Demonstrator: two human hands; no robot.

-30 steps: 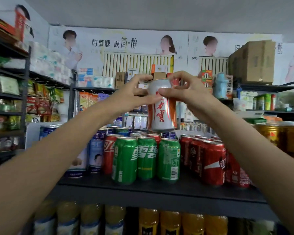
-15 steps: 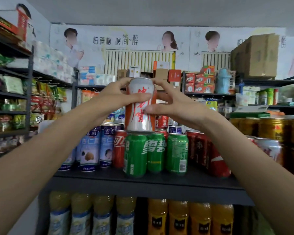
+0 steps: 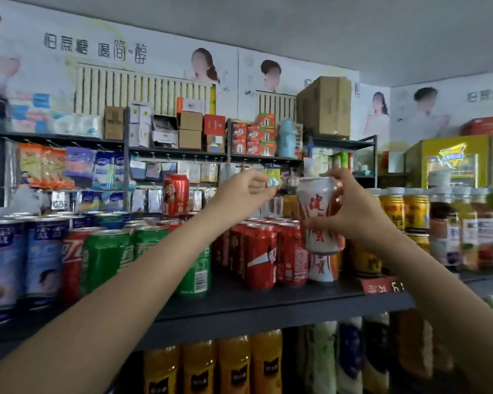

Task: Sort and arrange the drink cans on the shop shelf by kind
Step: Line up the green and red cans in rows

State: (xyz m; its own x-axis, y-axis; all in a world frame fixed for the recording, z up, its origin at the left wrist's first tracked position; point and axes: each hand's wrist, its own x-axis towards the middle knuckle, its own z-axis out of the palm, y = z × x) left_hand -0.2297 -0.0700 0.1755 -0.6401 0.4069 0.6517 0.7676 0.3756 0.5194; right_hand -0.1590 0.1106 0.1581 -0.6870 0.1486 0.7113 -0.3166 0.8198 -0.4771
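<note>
My right hand (image 3: 359, 214) grips a white can with red characters (image 3: 315, 217) from its right side and holds it upright above a matching white can (image 3: 322, 268) standing on the dark shelf (image 3: 268, 305). My left hand (image 3: 244, 193) hovers just left of the held can with loosely curled fingers, apart from it and holding nothing. On the shelf stand red cola cans (image 3: 261, 257) left of the white one, then green cans (image 3: 106, 251), partly behind my left forearm, and blue cans (image 3: 3, 265) at the far left. One red can (image 3: 175, 194) stands raised behind the rows.
Golden-yellow cans (image 3: 416, 211) and jars fill the shelf to the right. Orange drink bottles (image 3: 234, 365) line the shelf below. Hanging packets and cardboard boxes (image 3: 325, 106) crowd the racks behind. A red price tag (image 3: 382, 285) sits on the shelf's front edge.
The view and both hands swung right. My left hand let go of the white can, and my right hand alone carried it from above the green cans to above the matching white can.
</note>
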